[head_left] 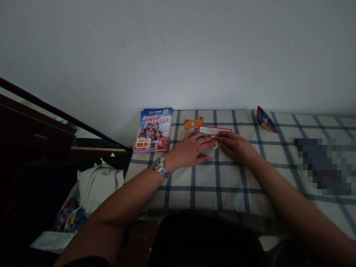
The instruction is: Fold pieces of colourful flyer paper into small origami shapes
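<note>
A folded paper flyer (214, 129), white with a red border and some red print, lies on the checked cloth between my hands. My left hand (193, 148), with a metal watch (160, 167) on its wrist, rests over the paper's left part, fingers stretched out and thumb apart. From the other side my right hand (236, 145) pinches the paper's lower right part with bent fingers. A pale folded corner pokes out beneath the fingertips. The hands cover much of the paper, so its full shape is hidden.
A stack of colourful flyers (152, 129) lies left of my hands. To the right stands a folded paper piece (265, 120); nearer me is a dark pixelated object (322, 165). A bear picture (194, 123) lies behind my left hand. White bags (100, 185) sit lower left, below the wall.
</note>
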Demonstrator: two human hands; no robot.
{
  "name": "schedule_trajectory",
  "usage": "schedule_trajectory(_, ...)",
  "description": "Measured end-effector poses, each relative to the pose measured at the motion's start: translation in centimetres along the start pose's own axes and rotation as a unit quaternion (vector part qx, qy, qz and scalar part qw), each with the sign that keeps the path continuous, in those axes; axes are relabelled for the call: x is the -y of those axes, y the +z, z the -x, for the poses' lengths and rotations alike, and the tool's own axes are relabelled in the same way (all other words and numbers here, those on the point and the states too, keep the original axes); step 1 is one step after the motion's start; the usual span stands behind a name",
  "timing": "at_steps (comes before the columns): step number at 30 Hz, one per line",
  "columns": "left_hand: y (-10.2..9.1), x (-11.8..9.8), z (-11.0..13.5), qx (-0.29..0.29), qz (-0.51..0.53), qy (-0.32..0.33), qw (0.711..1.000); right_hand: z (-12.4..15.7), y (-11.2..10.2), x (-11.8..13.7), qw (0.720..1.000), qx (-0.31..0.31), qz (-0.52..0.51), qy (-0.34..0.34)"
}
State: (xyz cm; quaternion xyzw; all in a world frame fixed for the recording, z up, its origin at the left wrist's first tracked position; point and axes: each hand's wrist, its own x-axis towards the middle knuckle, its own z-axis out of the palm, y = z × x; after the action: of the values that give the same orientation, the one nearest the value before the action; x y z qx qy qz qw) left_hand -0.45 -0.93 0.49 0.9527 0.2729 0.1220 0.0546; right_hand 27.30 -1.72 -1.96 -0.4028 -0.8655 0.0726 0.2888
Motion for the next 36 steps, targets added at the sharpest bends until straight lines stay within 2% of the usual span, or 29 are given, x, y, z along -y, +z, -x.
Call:
schedule_trajectory(12,0.01,-0.07,-0.05,0.000,0.005,0.003,1.000,-0.14,0.05,-0.32,0.999,0.014,-0.017,-0.033)
schedule_trajectory(25,0.05,0.12,0.01,0.008,0.007,0.005,1.000,0.06,0.38,-0.27,0.999,0.020,0.029,-0.009)
schedule_trajectory(36,0.07,0.23,0.14,0.025,-0.002,0.012,1.000,0.21,0.61,-0.51,1.000,0.018,0.022,-0.012)
